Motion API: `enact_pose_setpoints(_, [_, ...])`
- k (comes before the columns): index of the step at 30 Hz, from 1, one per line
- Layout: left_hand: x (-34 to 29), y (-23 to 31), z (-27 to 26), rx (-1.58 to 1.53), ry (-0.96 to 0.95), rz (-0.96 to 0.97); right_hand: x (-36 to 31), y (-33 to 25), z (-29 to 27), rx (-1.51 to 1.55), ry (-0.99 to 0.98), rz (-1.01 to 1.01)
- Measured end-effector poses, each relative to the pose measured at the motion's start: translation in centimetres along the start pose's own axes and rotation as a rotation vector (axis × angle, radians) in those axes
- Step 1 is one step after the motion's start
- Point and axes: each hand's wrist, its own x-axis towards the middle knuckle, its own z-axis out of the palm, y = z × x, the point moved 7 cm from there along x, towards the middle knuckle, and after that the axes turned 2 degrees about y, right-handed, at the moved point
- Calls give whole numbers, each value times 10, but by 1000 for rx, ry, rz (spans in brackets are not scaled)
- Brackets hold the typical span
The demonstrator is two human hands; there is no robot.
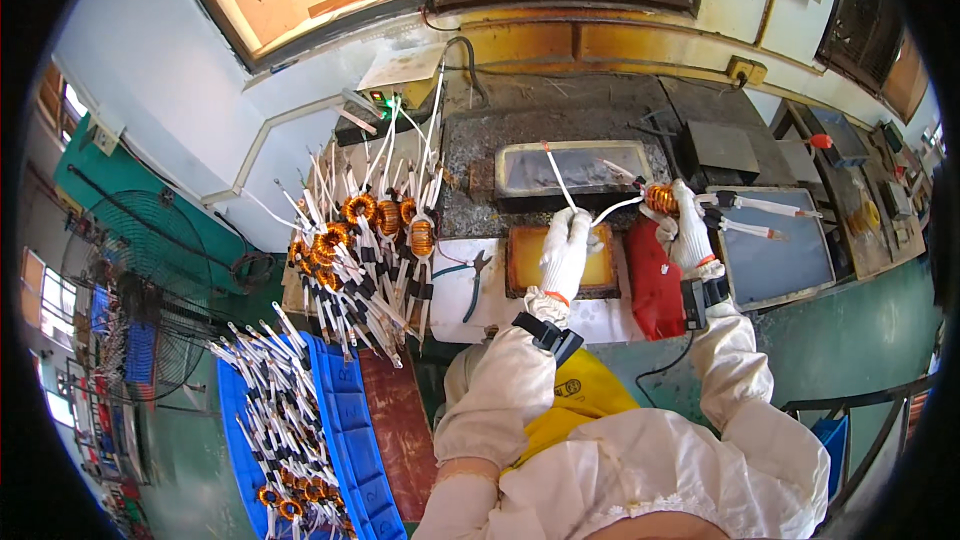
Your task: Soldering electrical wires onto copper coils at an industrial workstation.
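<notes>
My right hand [691, 232], in a white glove, is closed around a toroidal coil [660, 199] of copper wire. White-sleeved leads with black bands stick out from the coil to the right. My left hand [567, 252], also gloved, pinches one white-sleeved lead [616, 208] that bends over from the coil; its end points up past the fingers. Below the left hand lies a shallow tray of amber material [590, 270]. Beyond both hands stands a rectangular pot [522, 192] with a dull grey surface inside. A red cloth [652, 290] lies under the right hand.
Many similar coils [388, 218] with white leads are heaped on the left. A blue crate [345, 410] below holds more. Pliers [474, 285] lie left of the amber tray. A grey-filled tray [778, 255] sits at right. A wire fan guard [130, 290] stands far left.
</notes>
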Motion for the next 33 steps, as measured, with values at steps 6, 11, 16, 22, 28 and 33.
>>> enact_pose_setpoints(6, [2, -1, 2, -3, -3, 40, 8, 7, -3, 7, -16, 23])
enact_pose_setpoints(11, [6, -4, 1, 7, -11, 40, 13, 13, -5, 8, 29, 59])
enact_pose_setpoints(16, [6, 0, 5, 19, -18, 42, 21, 15, -10, 36, 4, 79])
enact_pose_setpoints(22, [10, -3, 2, -8, -3, 36, 19, 14, -5, 18, 27, 60])
enact_pose_setpoints(28, [16, -11, -3, -74, 10, 14, 17, 15, 0, -17, 46, 13])
enact_pose_setpoints(33, [19, -14, -5, -94, 7, -6, 24, 19, -5, -32, 40, 31])
